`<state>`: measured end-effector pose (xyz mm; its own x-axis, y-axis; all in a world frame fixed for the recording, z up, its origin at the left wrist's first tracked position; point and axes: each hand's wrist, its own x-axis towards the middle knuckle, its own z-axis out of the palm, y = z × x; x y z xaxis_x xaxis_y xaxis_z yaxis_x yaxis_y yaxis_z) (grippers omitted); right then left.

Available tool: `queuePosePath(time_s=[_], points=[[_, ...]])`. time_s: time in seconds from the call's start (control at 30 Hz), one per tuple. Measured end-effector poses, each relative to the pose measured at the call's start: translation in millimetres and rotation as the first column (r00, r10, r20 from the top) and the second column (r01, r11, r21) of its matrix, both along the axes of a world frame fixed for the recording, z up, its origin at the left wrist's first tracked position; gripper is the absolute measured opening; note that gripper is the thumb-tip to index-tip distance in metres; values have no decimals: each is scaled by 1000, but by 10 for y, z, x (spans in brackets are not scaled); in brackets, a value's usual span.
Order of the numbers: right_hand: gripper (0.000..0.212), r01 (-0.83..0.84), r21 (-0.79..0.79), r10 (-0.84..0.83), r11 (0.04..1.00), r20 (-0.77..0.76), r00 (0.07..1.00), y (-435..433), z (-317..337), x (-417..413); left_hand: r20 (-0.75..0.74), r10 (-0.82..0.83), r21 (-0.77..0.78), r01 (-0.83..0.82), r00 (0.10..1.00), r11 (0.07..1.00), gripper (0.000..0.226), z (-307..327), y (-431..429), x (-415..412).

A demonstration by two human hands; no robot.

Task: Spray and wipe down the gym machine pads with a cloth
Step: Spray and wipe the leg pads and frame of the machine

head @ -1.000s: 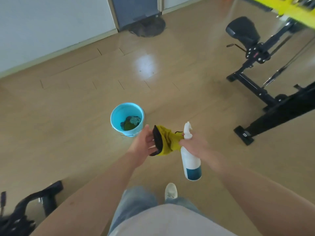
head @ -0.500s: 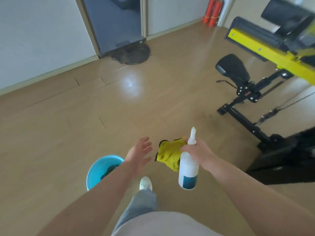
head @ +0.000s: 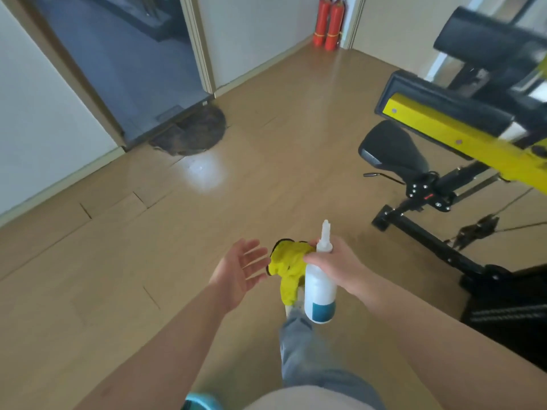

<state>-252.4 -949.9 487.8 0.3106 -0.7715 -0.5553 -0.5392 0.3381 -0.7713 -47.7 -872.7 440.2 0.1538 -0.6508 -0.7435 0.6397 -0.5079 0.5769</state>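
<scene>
My right hand grips a white spray bottle by its neck and also holds a yellow cloth, which hangs to the left of the bottle. My left hand is just left of the cloth, palm up with fingers spread, holding nothing. The gym machine stands at the right: a black seat pad, a yellow frame beam and a black roller pad higher up. Both hands are well short of the pads.
A light blue bucket peeks in at the bottom edge behind my arm. The machine's black base rail runs across the floor at right. Two red fire extinguishers stand in the far corner. A dark round mat lies by the doorway.
My left hand let go of the cloth and opened; the cloth now hangs from my right hand with the bottle. The view swung up and forward, so the bucket slid down to the bottom edge.
</scene>
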Motion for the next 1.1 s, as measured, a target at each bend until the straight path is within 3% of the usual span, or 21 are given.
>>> queuePosePath(time_s=[0.27, 0.5, 0.67, 0.8, 0.97, 1.1], points=[[22, -111, 48, 110, 993, 14, 994, -2188, 19, 684, 33, 84, 28, -85, 996, 996, 40, 15, -1936, 646], [29, -131, 20, 129, 991, 64, 990, -3868, 88, 1306, 36, 48, 12, -49, 998, 999, 42, -29, -3605, 1209], [24, 7, 35, -10, 999, 96, 995, -5068, 34, 1708, 11, -137, -2, 138, 990, 990, 49, -165, -5090, 1733], [17, 248, 183, -278, 951, 164, 946, -5987, 115, 1883, 2, -257, 49, 256, 967, 965, 59, -166, -6292, 1934], [19, 448, 299, -517, 843, 221, 827, -6897, 341, 1794, -193, -410, -29, 412, 892, 911, 65, 4, -7539, 1714], [18, 493, 250, -530, 833, 108, 841, -7514, 326, 1549, -309, -494, -105, 486, 813, 867, 69, 135, -8478, 1327]])
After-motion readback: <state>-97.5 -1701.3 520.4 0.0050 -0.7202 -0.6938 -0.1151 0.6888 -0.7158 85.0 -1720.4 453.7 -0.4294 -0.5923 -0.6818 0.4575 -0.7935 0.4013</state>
